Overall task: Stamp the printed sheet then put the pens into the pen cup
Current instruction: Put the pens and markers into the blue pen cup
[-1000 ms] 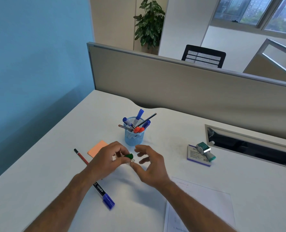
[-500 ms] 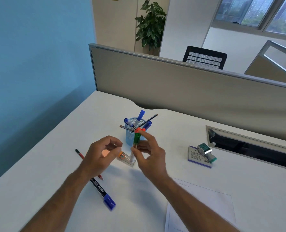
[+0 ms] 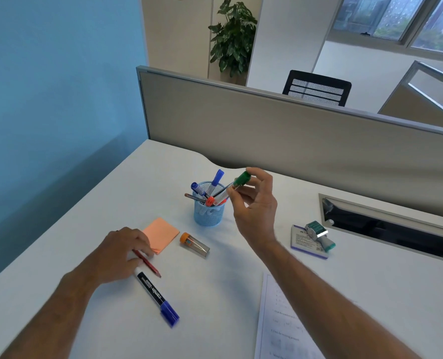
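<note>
My right hand (image 3: 256, 206) holds a green-capped pen (image 3: 237, 182) tilted over the right rim of the blue mesh pen cup (image 3: 208, 215), which has several pens standing in it. My left hand (image 3: 118, 252) rests on the desk with its fingers on a red pencil (image 3: 149, 265). A blue-capped marker (image 3: 158, 297) lies just below that hand. The printed sheet (image 3: 280, 325) lies at the front right, partly under my right forearm. The green stamp (image 3: 318, 233) rests on a stamp pad (image 3: 303, 242) to the right.
An orange sticky-note pad (image 3: 163, 233) and a small clear lead tube with an orange cap (image 3: 194, 243) lie between my hands. A grey partition (image 3: 267, 125) bounds the desk's far side, with a cable slot (image 3: 386, 229) at the right. A blue wall stands left.
My right hand lifted the green-capped pen up and right to the cup. My left hand let go of the lead tube, which now lies on the desk, and dropped onto the red pencil.
</note>
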Demonstrator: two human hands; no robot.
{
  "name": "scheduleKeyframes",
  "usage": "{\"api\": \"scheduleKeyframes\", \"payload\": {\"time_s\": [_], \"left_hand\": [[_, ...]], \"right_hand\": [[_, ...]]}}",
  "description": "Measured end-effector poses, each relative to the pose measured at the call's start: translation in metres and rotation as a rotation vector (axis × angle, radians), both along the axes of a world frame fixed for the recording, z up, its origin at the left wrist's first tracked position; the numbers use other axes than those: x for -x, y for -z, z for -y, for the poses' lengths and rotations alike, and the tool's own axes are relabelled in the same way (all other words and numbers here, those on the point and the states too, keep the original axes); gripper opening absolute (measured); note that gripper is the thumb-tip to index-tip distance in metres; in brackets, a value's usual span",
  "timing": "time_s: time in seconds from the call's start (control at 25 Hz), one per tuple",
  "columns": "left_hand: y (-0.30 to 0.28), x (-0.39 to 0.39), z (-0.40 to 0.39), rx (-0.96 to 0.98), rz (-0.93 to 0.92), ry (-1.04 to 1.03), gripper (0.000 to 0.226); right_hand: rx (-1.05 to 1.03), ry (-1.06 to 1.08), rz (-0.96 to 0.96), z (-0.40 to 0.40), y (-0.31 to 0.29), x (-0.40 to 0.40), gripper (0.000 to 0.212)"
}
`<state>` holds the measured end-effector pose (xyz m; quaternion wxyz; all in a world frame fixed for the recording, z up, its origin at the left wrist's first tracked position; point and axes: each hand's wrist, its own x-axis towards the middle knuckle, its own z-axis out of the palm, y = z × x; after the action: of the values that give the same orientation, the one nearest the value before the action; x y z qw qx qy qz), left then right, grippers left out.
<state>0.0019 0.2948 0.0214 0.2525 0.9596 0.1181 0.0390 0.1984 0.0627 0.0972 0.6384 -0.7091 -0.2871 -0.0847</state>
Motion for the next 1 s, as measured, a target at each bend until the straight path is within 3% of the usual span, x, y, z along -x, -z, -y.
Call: {"api": "scheduleKeyframes", "payload": {"time_s": [0.2,0.4,0.64,0.8,1.0], "left_hand": [[-0.002,-0.005,0.001,-0.080,0.033,0.000,0.014],[0.000,-0.005,0.002,-0.160,0.063,0.048,0.010],[-0.015,-0.020,0.018,-0.066,0.240,0.004,0.012],[-0.033,-0.038,0.043,0.198,0.381,-0.045,0.008],[-0.046,-0.051,0.073,0.365,0.510,-0.047,0.009]], "right_hand": [[0.217,-0.041,0.095,-0.010,0.009,0.002,0.045],[0.487,0.033,0.307,-0.016,0.018,-0.001,0.024],[0.594,0.112,0.569,-0.017,0.025,-0.004,0.027],[0.428,0.103,0.475,-0.014,0.026,0.003,0.023],[0.111,-0.244,0.079,-0.009,0.021,0.032,0.028]]}}
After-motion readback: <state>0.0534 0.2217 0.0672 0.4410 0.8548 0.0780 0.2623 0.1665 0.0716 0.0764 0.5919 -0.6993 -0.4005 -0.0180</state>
